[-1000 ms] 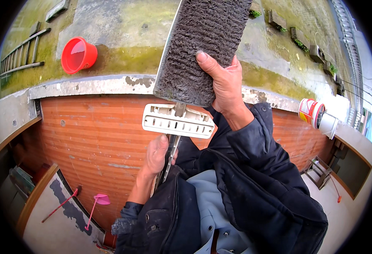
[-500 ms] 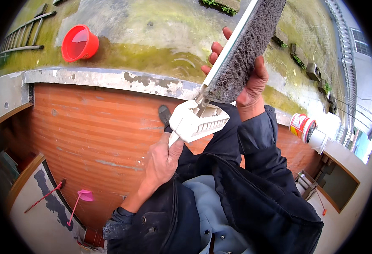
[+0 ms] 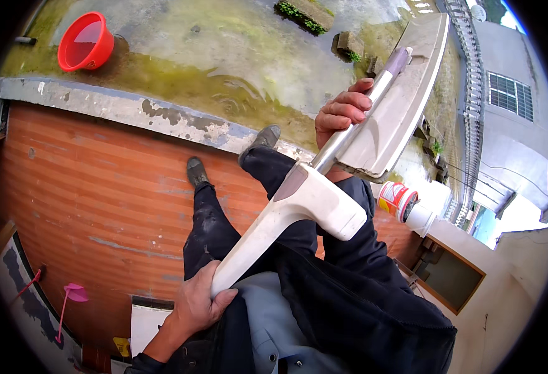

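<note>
- In front of the person's dark-trousered legs [image 3: 210, 234], a white plastic flat mop [image 3: 320, 199] slants from lower left to upper right.
- Low down, the left hand [image 3: 199, 302] has its grip closed round the mop's lower end, forearm angling up from the lower edge.
- Higher up, the right hand [image 3: 343, 115] curls its fingers over the silvery metal shaft [image 3: 335, 148] beside the pale grey oblong head [image 3: 411, 93], thumb hidden.

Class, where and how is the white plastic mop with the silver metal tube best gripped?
Probably by the lower end of its long white plastic handle, approached from the near, lower-left side: it is slim and straight there, clear of the bulky white block at its upper end. The person's left hand wraps that lower end.
</note>
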Demonstrator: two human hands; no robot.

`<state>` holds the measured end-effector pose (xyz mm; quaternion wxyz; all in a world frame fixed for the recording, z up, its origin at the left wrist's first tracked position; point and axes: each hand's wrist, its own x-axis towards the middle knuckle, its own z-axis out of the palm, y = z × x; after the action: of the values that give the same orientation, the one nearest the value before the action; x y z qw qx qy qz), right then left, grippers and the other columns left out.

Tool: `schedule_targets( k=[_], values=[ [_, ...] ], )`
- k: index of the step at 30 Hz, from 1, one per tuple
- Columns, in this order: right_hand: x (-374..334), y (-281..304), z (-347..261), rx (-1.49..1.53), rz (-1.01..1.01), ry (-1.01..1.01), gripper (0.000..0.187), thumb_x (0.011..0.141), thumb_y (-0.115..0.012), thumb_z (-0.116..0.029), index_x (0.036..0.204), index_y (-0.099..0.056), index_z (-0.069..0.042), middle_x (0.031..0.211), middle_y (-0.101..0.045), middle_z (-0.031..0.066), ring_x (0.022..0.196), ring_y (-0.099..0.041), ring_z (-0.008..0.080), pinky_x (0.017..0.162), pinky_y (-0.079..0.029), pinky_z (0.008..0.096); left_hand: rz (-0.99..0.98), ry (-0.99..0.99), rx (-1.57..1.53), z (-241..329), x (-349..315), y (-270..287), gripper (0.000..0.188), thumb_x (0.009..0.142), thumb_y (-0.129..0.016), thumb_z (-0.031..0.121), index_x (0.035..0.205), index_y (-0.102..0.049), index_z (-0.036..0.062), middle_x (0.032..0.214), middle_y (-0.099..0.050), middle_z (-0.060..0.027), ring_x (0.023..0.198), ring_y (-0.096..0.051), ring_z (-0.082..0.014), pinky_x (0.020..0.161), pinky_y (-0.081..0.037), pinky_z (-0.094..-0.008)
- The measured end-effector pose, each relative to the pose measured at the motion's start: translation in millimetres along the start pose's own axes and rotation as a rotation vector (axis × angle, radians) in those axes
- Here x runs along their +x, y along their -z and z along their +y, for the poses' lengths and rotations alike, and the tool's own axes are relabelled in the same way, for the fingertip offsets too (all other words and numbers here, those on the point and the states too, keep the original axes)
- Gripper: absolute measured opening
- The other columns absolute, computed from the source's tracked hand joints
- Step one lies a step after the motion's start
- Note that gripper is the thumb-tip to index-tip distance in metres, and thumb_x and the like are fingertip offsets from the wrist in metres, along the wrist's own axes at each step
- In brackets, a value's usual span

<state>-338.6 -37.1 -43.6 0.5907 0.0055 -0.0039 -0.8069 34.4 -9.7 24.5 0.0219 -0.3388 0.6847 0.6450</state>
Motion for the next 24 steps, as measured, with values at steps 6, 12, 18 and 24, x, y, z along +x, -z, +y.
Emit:
schedule_targets(
  k=[6, 12, 18, 24],
  values=[
    [1.4, 4.9, 22.7, -0.090, -0.154, -0.076, 0.035, 0.099, -0.053, -0.021, 0.133, -0.056, -0.012, 0.099, -0.069, 0.0076, 0.083, -0.069, 0.0198, 0.078, -0.057, 0.0411, 0.096, -0.070, 0.148, -31.8, -16.6, -11.7, 0.051, 0.088, -0.068, 0.031, 0.120, -0.050, -0.0043, 0.097, -0.064, -0.0221, 0.079, -0.066, -0.0399, 0.066, -0.054, -0.0425],
    [6.7, 5.2, 39.2, -0.106, -0.279, -0.173, 0.037, 0.100, -0.051, -0.021, 0.137, -0.052, -0.015, 0.105, -0.067, 0.0095, 0.088, -0.068, 0.0231, 0.080, -0.057, 0.0417, 0.174, -0.131, 0.101, -66.1, -27.7, -22.9, 0.048, 0.088, -0.067, 0.031, 0.118, -0.051, -0.0040, 0.094, -0.064, -0.0220, 0.077, -0.066, -0.0389, 0.064, -0.054, -0.0426],
    [3.3, 10.9, 49.7, -0.018, -0.367, -0.215, 0.049, 0.098, -0.054, -0.035, 0.141, -0.039, -0.016, 0.106, -0.060, 0.0096, 0.096, -0.061, 0.0271, 0.093, -0.048, 0.0475, 0.222, -0.158, 0.122, -76.7, -34.6, -28.4, 0.048, 0.091, -0.064, 0.034, 0.117, -0.053, -0.0044, 0.091, -0.064, -0.0222, 0.071, -0.065, -0.0400, 0.061, -0.053, -0.0431],
    [-4.9, 2.2, 55.5, -0.051, -0.233, -0.146, 0.047, 0.098, -0.053, -0.035, 0.138, -0.040, -0.015, 0.100, -0.062, 0.0115, 0.089, -0.063, 0.0292, 0.086, -0.052, 0.0494, 0.210, -0.108, 0.134, -78.5, -38.5, -26.5, 0.048, 0.092, -0.061, 0.036, 0.116, -0.054, -0.0053, 0.087, -0.063, -0.0234, 0.068, -0.064, -0.0412, 0.059, -0.052, -0.0442]
  ],
)
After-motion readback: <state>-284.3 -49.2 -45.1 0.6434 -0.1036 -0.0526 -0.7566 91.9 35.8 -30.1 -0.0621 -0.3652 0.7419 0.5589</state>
